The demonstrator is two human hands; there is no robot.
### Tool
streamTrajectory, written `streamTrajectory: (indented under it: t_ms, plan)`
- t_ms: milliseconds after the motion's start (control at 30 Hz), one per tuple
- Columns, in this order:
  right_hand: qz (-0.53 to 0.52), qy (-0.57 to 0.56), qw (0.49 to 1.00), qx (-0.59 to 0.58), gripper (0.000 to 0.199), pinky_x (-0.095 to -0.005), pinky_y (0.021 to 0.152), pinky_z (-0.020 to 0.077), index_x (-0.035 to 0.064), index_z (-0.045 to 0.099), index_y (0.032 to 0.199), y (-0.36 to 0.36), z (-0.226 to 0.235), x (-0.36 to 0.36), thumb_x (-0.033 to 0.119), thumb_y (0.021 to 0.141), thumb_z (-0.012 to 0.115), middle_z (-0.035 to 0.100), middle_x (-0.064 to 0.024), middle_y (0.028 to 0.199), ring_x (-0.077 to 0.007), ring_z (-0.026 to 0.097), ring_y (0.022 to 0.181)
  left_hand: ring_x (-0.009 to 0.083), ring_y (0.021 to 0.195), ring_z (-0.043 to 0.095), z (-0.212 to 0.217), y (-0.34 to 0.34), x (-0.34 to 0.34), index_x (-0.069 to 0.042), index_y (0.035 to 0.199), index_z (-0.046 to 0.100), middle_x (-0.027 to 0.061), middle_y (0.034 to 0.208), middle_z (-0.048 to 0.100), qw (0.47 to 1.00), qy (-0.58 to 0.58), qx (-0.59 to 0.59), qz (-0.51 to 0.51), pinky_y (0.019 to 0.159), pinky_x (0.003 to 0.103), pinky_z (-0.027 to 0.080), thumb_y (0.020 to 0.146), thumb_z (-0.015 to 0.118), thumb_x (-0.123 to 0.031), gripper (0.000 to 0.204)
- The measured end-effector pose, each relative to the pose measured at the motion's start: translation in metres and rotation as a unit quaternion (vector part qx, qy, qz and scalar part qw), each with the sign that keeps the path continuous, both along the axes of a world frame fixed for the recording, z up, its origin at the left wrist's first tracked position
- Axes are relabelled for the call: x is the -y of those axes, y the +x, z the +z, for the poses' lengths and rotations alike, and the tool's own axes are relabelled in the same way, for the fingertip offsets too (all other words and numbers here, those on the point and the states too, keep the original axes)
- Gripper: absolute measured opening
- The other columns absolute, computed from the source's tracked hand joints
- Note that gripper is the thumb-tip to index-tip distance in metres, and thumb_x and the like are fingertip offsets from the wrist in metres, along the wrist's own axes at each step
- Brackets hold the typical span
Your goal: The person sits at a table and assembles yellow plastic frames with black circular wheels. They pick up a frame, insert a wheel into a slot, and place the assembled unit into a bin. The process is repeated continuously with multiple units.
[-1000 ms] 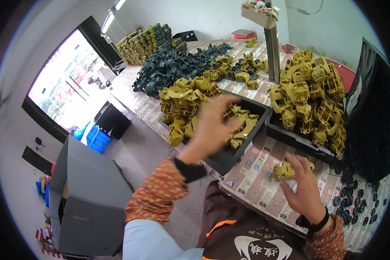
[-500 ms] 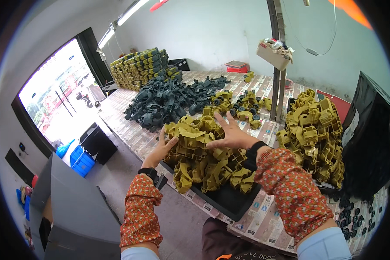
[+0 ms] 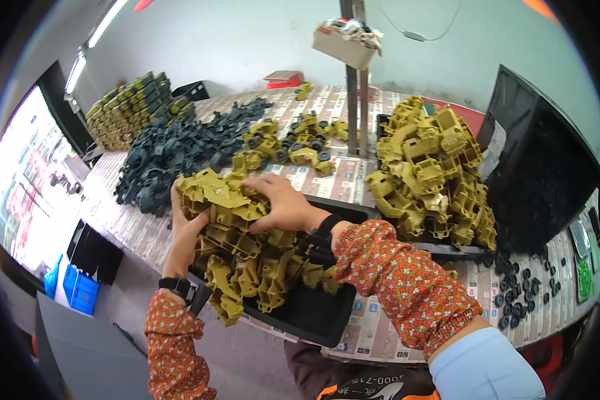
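Note:
A heap of olive-yellow plastic toy parts (image 3: 247, 260) fills a black tray (image 3: 313, 313) at the table's near edge. My left hand (image 3: 183, 233) presses against the left side of the heap's top cluster. My right hand (image 3: 283, 203) lies over the same cluster from the right, fingers spread on the parts. Both hands clasp the pile between them. Both forearms wear orange flowered sleeves, and each wrist carries a black band.
A taller stack of the same yellow parts (image 3: 433, 173) stands to the right beside a black bin (image 3: 547, 180). Dark grey parts (image 3: 180, 150) are piled at the back left, small yellow wheeled pieces (image 3: 293, 143) behind. Black wheels (image 3: 520, 293) are scattered right. A metal post (image 3: 353, 100) rises mid-table.
My right hand left the single part near the table edge and crossed over onto the tray's heap. My left hand shifted to the heap's left side. The view tilted up.

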State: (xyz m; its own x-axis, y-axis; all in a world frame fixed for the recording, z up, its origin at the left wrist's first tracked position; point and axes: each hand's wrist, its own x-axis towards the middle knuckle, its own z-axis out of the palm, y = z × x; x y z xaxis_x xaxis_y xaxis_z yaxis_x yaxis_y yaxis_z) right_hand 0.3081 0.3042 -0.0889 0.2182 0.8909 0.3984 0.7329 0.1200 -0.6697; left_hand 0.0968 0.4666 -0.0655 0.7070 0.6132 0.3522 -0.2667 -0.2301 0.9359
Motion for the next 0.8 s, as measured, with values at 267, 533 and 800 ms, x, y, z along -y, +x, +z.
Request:
streamTrajectory:
  t_ms: [267,533,800]
  plan:
    - [-0.062,-0.033,0.998,0.001,0.104,-0.0511,0.122,0.0295,0.013,0.039,0.158,0.024,-0.009,0.008,0.025,0.061,0.076,0.046,-0.0245,0.152,-0.0459,0.033,0.145,0.0233,0.111,0.064,0.012,0.046,0.023,-0.01,0.156,0.034,0.0175,0.129,0.059,0.998,0.03,-0.053,0.023,0.091,0.035,0.057,0.089,0.079,-0.01,0.081]
    - [-0.042,-0.097,0.992,-0.07,0.096,-0.0418,0.109,0.0466,0.0137,0.047,0.156,0.014,-0.011,0.03,0.026,0.065,0.076,0.058,-0.0276,0.136,-0.0449,0.058,0.125,0.0183,0.099,0.07,0.033,0.039,0.052,-0.001,0.139,0.056,0.0095,0.119,0.07,0.984,-0.138,-0.11,-0.016,0.086,0.035,0.058,0.089,0.081,-0.012,0.057]
    - [0.014,0.056,0.948,-0.312,0.062,-0.0326,0.08,0.0556,-0.0037,0.054,0.14,0.007,0.047,0.088,-0.003,0.079,0.057,0.066,-0.0147,0.11,-0.0231,0.067,0.093,0.0207,0.099,0.07,0.064,0.064,0.105,-0.002,0.139,0.052,0.0115,0.117,0.068,0.989,-0.146,-0.008,-0.022,0.085,0.038,0.061,0.092,0.071,-0.008,0.051]
